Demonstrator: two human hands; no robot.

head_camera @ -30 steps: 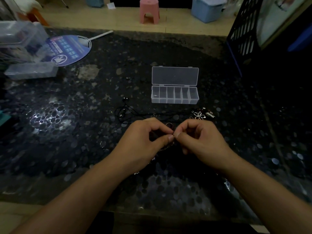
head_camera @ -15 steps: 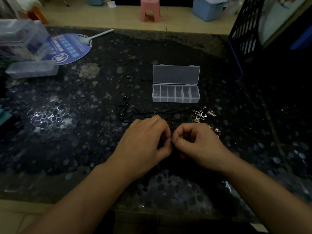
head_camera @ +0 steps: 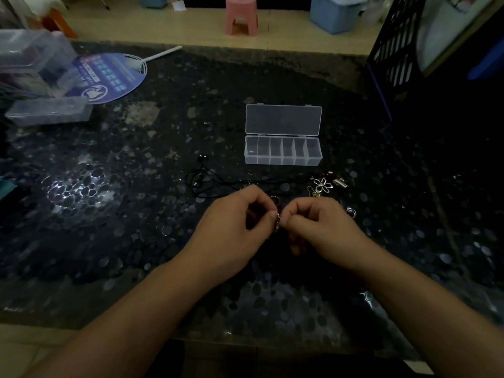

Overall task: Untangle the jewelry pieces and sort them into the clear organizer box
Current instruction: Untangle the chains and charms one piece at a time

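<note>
- Here the left hand (head_camera: 240, 227) and right hand (head_camera: 321, 227) meet fingertip to fingertip, both pinching a small chain piece (head_camera: 277, 221) just above the dark table (head_camera: 136, 214).
- In this dim light it looks like a short linked bit with a ring, though I can't be sure.
- Pulling hard could tighten the knot or snap a link.
- The organizer box (head_camera: 283, 154) lies open beyond, seemingly empty; a dropped piece could vanish against the speckled surface or into the black cord (head_camera: 218, 184).

Your table (head_camera: 109, 241) is black, speckled all over with pale grey pebble shapes. The organizer box (head_camera: 283, 152) you fill is clear, colourless plastic. The flower pendant (head_camera: 322, 184) shines silver, the cord (head_camera: 218, 181) is black. Behind, you see a blue printed fan (head_camera: 109, 77), a pink stool (head_camera: 241, 13) and a light blue bin (head_camera: 335, 12).
</note>
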